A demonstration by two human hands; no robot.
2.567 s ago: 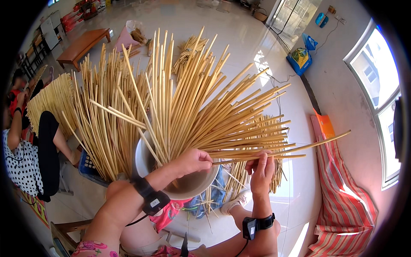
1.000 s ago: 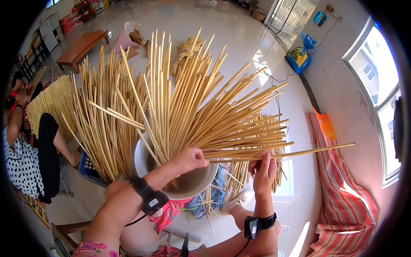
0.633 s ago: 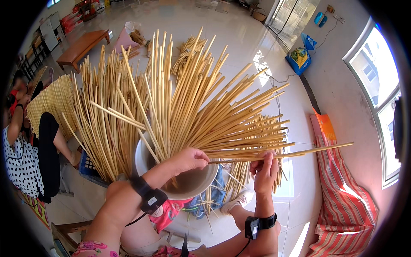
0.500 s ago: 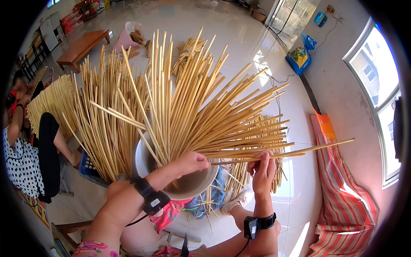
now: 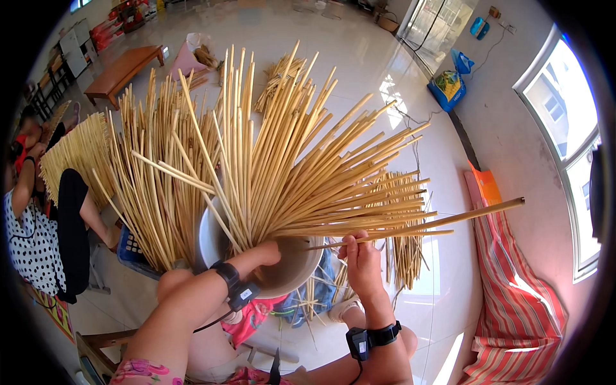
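A wide pale bucket stands before my knees, holding a fanned-out bunch of long tan dry stalks. Between thumb and fingers, my right hand pinches a single long stalk, to the right of the bucket. This stalk slants up to the right, its thin end over the bucket. My left hand is down at the bucket's mouth, beside the lower ends of the bunch. Its fingers are turned away and hidden.
Left of the bucket, another upright stalk bunch rises near a blue crate. A co-worker in a dotted top sits at the far left. More stalks lie right of the bucket; a striped cloth lies along the right wall.
My left hand has come down and left into the bucket's mouth, away from the stalk's thin end. My right hand has moved left and slightly down, still pinching the stalk.
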